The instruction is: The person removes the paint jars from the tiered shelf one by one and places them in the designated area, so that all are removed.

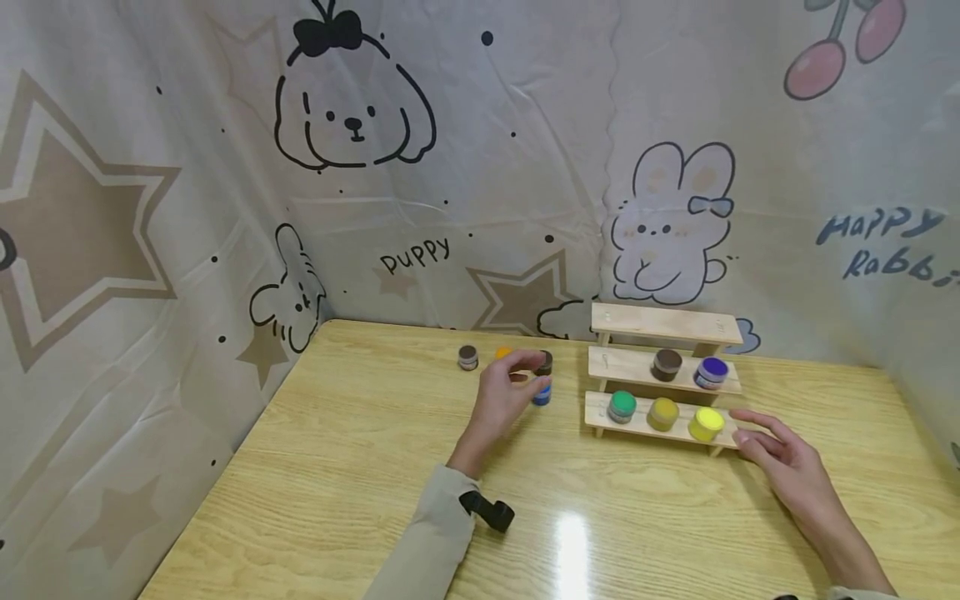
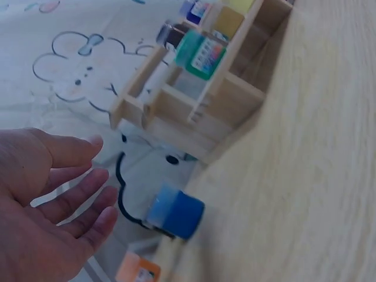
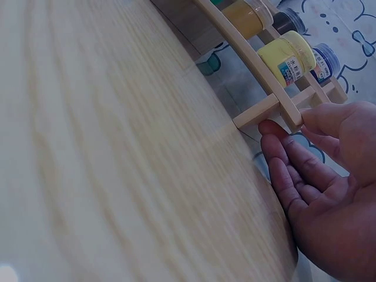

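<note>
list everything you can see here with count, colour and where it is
shelf: 1, pale wood, three steps, far right of table by the backdrop
jars on middle step: 2, brown and purple
jars on bottom step: 3, green, ochre, yellow
loose jars on table: 4, grey-brown at far left, orange and dark brown partly hidden by the fingers, blue just past them
table: 1, light wood grain
backdrop: 1, pale cloth with cartoon dogs, rabbit, stars
left hand: open, by the blue jar, holds nothing
right hand: open, fingertips at the shelf's bottom right corner
</note>
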{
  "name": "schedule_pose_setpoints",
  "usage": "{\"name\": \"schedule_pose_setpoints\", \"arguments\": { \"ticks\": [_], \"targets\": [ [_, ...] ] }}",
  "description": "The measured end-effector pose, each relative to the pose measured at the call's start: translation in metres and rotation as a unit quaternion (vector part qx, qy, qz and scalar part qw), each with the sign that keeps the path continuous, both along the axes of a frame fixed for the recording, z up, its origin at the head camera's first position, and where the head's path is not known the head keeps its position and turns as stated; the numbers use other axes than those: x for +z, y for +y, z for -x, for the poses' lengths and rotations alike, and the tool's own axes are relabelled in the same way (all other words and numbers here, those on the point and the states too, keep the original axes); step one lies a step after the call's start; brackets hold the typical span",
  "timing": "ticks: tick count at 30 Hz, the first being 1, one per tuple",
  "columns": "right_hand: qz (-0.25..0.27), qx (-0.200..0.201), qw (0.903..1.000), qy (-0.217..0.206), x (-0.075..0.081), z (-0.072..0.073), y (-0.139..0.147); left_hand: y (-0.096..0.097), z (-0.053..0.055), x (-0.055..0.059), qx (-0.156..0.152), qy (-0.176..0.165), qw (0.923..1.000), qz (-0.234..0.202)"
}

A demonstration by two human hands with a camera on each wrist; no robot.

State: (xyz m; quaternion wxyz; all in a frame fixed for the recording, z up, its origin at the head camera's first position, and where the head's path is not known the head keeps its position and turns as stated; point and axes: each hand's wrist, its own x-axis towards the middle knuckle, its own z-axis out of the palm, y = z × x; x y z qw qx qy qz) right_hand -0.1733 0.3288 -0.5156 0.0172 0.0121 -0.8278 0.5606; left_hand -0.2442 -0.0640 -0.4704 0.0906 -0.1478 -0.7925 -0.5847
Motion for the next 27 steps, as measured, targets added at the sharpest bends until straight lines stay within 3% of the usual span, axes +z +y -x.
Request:
{"name": "schedule_pose_setpoints", "arguments": {
  "ticks": [6, 12, 18, 27],
  "targets": [
    [0.004, 0.002, 1.0, 0.006, -0.001, -0.001, 0.0, 0.011, -0.008, 0.013, -0.021, 0.021, 0.9995, -0.011],
    [0.005, 0.002, 1.0, 0.008, -0.001, -0.001, -0.001, 0.03, -0.011, 0.017, -0.027, 0.028, 0.9993, 0.001],
    [0.002, 0.002, 0.9999, 0.01, 0.0, -0.001, -0.001, 0.055, -0.01, 0.02, -0.046, 0.04, 0.9981, 0.004],
    [0.001, 0.002, 1.0, 0.008, 0.0, 0.0, 0.0, 0.09, 0.0, 0.022, -0.076, 0.014, 0.9969, -0.008]
  ]
}}
